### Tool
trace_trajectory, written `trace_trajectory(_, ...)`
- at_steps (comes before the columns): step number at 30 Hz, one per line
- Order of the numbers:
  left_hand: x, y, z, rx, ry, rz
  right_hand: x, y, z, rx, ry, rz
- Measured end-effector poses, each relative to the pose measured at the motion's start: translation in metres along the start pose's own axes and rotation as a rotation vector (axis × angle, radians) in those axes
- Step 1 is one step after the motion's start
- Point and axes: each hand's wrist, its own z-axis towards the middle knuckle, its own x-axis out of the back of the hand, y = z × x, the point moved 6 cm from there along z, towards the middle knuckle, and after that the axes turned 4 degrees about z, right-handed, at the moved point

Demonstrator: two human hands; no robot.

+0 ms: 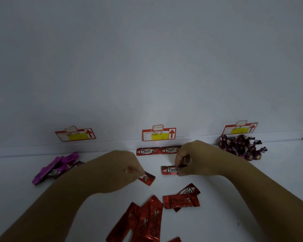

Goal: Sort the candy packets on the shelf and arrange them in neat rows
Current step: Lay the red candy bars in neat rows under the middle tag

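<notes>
Here, on the white shelf [226, 198], two red Choco packets [147, 151] lie end to end against the back wall, below the middle one of three red-and-yellow price tags [159, 134]. The right hand [191, 154] pinches a third Choco packet [171, 169] by its right end, thumb and fingers curled on it; the packet lies flat and level just in front of that back row. The left hand [119, 168] pinches a fourth red packet [147, 178], tilted, to the left of the third. Nearer the camera lie two crossed red packets [181, 200]. A loose red heap [147, 220] at the bottom edge holds perhaps four, though overlap and blur make the count unsure. A pile of flat purple packets [49, 169] sits far left, and a pile of dark twisted candies [241, 145] sits far right under the third tag.
</notes>
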Motion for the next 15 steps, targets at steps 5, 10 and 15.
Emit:
trace_trajectory(5, -0.015, 0.014, -0.002, -0.057, -0.074, 0.017, 0.002, -0.001, 0.002, 0.021, 0.068, 0.023)
trace_trajectory(10, -0.019, 0.019, -0.002, -0.071, 0.003, 0.018, 0.003, -0.001, 0.002, 0.035, 0.097, 0.004)
trace_trajectory(15, -0.022, 0.018, -0.003, -0.027, -0.046, -0.047, 0.003, -0.001, 0.003, 0.037, 0.131, -0.020)
